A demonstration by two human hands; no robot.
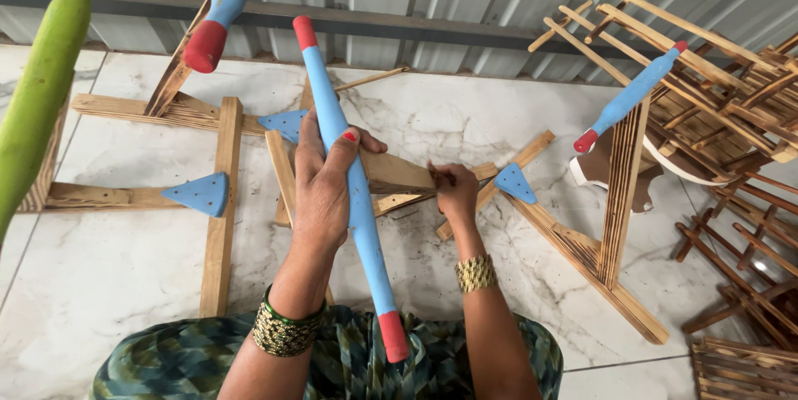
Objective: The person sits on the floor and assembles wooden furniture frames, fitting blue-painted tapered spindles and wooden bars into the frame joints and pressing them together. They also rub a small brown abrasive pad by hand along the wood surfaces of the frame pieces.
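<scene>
Left hand (pixel 322 180) gripping blue red-tipped bat (pixel 349 176); right hand (pixel 455 191) pinching wooden block (pixel 397 174) above marble floor (pixel 108 275). Fitting stage; alignment needed.

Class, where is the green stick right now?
In the head view, the green stick runs along the far left edge, above the wooden frame, away from both hands.

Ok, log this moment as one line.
left hand: grips blue stick | right hand: on wooden block | floor: wooden frames
</scene>
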